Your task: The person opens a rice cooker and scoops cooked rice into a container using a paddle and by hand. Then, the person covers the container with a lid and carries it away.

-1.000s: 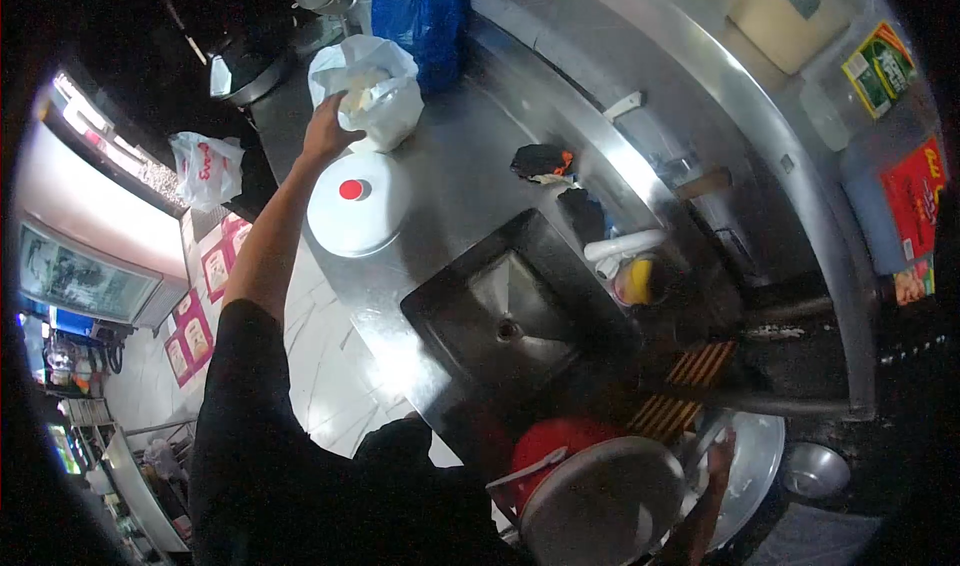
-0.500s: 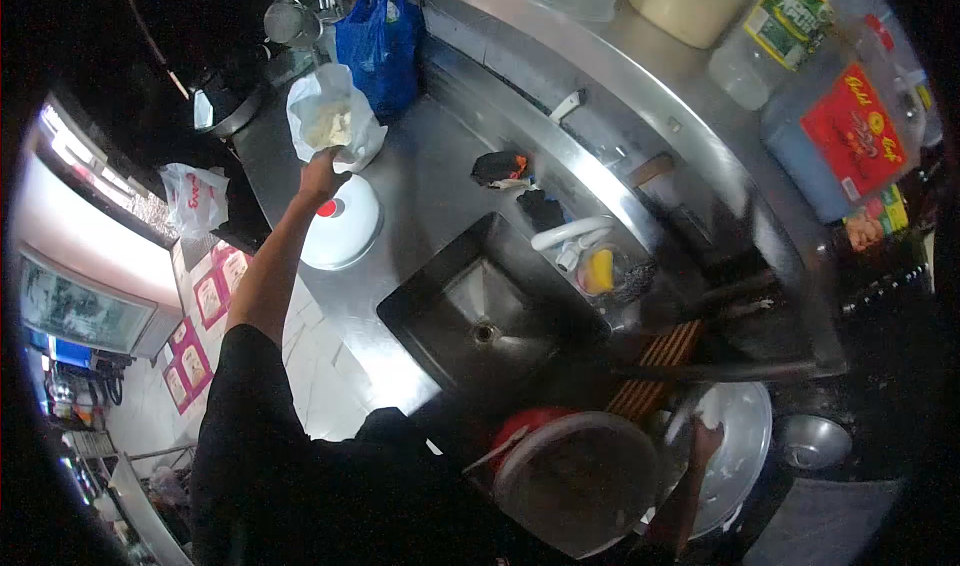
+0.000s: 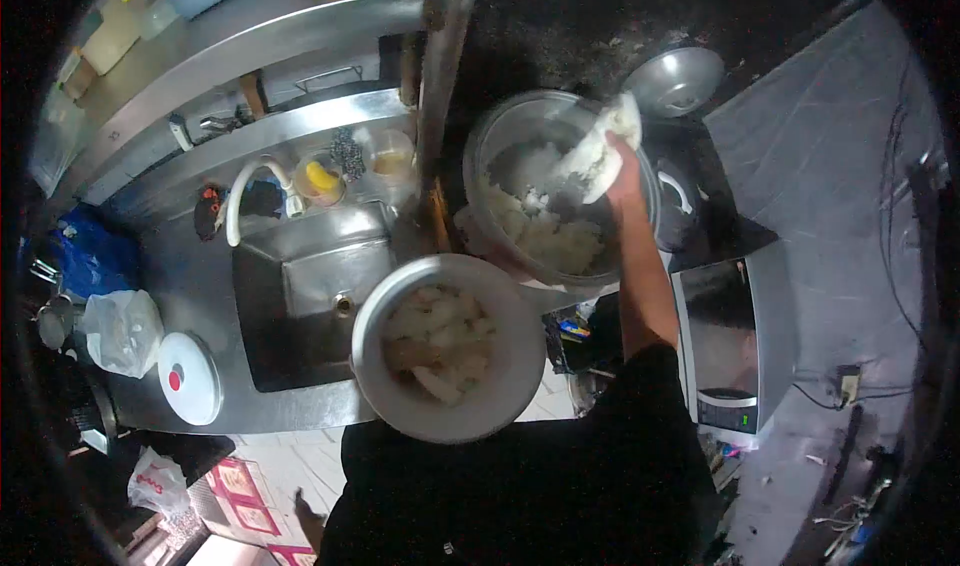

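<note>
My right hand [image 3: 622, 161] grips a white plate [image 3: 634, 121], seen nearly edge-on and tilted, with clumps of cooked rice on it. It is held over the right side of a large metal pot [image 3: 480, 156]. White rice [image 3: 555, 236] lies in the lower part of that pot. Nearer my body stands a white bucket [image 3: 525, 351] with pale, chunky food [image 3: 450, 326] inside, not clear enough to name. Low at the left of my body, my left hand [image 3: 309, 519] hangs small and dark above the tiled floor; its fingers are too unclear to read.
A sink [image 3: 290, 346] with a white hose tap [image 3: 238, 201] lies left of the bucket. Further left are a white lid [image 3: 205, 381], a white plastic bag [image 3: 125, 331] and a blue bag [image 3: 95, 251]. A metal bowl [image 3: 678, 78] and a microwave [image 3: 740, 346] are on the right.
The view has swung right, toward the pot. My left hand has left the white plastic bag and dropped beside my body. My right hand now shows raised, with the rice-covered plate.
</note>
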`<act>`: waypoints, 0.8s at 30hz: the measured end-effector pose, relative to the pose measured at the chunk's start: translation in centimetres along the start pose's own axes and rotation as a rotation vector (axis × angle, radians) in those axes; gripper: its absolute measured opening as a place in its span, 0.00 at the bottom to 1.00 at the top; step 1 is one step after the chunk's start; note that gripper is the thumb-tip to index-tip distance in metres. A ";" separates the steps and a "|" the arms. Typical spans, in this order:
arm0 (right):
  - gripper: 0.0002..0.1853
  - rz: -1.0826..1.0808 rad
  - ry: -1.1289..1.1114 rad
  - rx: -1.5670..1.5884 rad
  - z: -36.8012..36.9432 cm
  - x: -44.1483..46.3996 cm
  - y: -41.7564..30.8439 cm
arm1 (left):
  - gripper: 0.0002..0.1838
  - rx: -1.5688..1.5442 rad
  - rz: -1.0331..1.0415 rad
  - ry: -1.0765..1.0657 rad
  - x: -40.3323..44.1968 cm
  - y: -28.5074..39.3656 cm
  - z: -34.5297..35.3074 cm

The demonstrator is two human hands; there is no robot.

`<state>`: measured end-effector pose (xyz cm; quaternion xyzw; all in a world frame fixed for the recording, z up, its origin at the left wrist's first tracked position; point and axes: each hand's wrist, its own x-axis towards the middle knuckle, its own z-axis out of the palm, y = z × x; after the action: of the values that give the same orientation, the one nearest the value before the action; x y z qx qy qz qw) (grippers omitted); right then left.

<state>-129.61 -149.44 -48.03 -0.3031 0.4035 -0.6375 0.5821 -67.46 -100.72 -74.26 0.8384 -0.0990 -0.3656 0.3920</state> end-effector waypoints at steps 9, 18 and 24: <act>0.17 -0.212 0.078 -0.025 18.7 -11.8 -4.7 | 0.42 -0.148 -0.046 -0.029 5.6 -0.5 -7.6; 0.27 -0.056 -0.114 0.052 37.4 -20.7 6.4 | 0.43 0.030 0.355 0.785 27.7 1.9 -39.3; 0.29 0.308 -0.502 0.009 52.5 -25.7 22.3 | 0.48 0.139 0.904 0.949 31.3 29.5 -40.6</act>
<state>-69.99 -132.54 -39.43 -0.3841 0.2851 -0.4486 0.7550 -13.54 -111.01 -52.21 0.8076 -0.2810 0.2519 0.4531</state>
